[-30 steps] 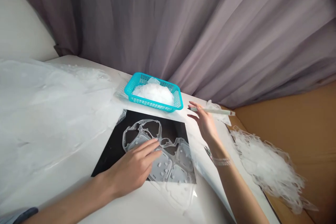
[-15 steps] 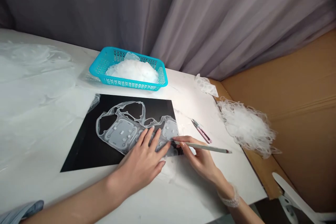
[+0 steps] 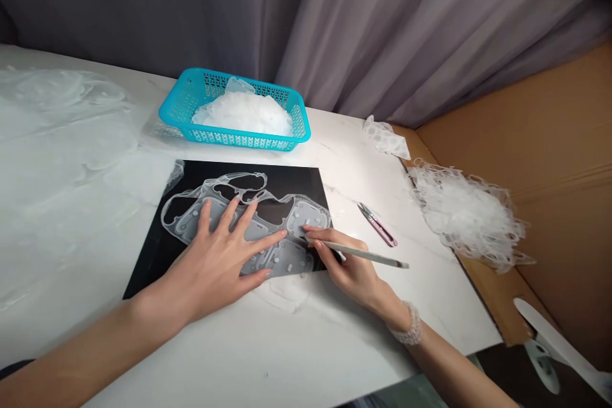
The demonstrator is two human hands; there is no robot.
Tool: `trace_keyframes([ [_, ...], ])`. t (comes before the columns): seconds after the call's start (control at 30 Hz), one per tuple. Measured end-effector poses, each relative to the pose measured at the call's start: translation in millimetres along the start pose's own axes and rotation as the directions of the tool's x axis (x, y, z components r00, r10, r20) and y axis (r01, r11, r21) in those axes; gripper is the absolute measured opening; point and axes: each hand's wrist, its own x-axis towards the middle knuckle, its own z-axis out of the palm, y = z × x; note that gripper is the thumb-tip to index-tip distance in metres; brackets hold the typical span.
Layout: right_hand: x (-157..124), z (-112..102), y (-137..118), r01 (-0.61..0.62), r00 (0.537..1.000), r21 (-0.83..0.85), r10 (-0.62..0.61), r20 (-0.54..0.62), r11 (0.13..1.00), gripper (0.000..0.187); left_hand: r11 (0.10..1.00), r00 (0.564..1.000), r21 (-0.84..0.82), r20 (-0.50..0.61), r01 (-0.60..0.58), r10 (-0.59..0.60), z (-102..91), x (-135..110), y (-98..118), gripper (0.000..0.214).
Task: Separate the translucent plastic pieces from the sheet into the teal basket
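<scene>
A translucent moulded sheet (image 3: 296, 256) with rounded panels and thin looping edges lies over a black mat (image 3: 148, 261). Across its left and middle part my left hand (image 3: 215, 258) rests flat with fingers spread, hiding some of the panels. My right hand (image 3: 351, 271) pinches a slim grey pen-like tool (image 3: 368, 255). Its working tip points at the sheet by the right-hand panel; my fingers partly cover that spot, so I cannot tell if it touches. Pink-handled thread snips (image 3: 377, 224) lie to the right of the mat.
Behind the mat stands a blue perforated basket (image 3: 172, 115) heaped with white translucent pieces. A large pile of translucent sheets (image 3: 62, 159) covers the left. At right are tangled clear trimmings (image 3: 468, 210), a small perforated scrap (image 3: 385, 138) and a cardboard wall (image 3: 540, 146).
My left hand has slid left across the sheet with its fingers spread wider. The sheet's looping upper edge has shifted. My right hand keeps the tool and is slightly farther left.
</scene>
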Motion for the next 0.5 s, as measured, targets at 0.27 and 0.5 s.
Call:
trace_keyframes([
  [0.27, 1, 7, -2, 0.034, 0.999, -0.036, -0.034, 0.002, 0.999, 0.022, 0.997, 0.998, 0.039, 0.032, -0.062, 0.061, -19.7, 0, 12, 0.056],
  [0.5, 4, 11, -6, 0.118, 0.993, -0.152, -0.113, 0.041, 0.981, 0.025, 0.985, 0.985, 0.007, -0.001, -0.174, 0.174, -5.8, 3, 49, 0.051],
])
